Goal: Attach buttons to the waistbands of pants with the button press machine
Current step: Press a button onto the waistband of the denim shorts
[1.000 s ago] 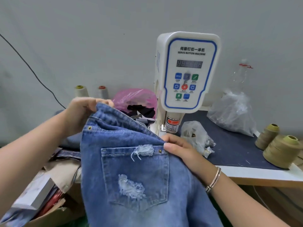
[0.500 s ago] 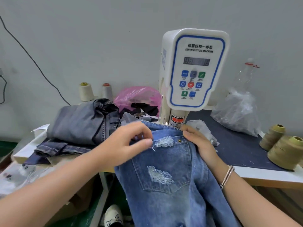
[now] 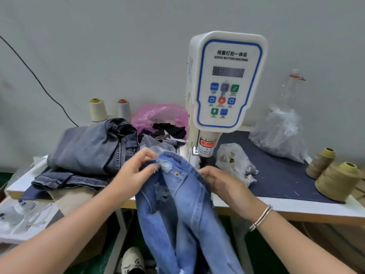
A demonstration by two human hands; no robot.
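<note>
Light blue ripped jeans (image 3: 183, 210) hang from the table's front edge, their waistband bunched just in front of the white button press machine (image 3: 227, 82). My left hand (image 3: 136, 171) pinches the waistband by a frayed back pocket on the left side. My right hand (image 3: 221, 180) grips the waistband's right side, close to the machine's base. The machine's press head is partly hidden behind the denim and my right hand.
A pile of dark grey jeans (image 3: 88, 149) lies on the table at left. Behind it stand two thread cones (image 3: 97, 109) and a pink bag (image 3: 160, 117). Clear plastic bags (image 3: 233, 161) and olive thread cones (image 3: 335, 180) sit right of the machine. A shoe (image 3: 132, 260) shows below.
The jeans have come down from being held up high and spread to bunched at the machine's base. My left hand moved right along the waistband, closer to my right hand.
</note>
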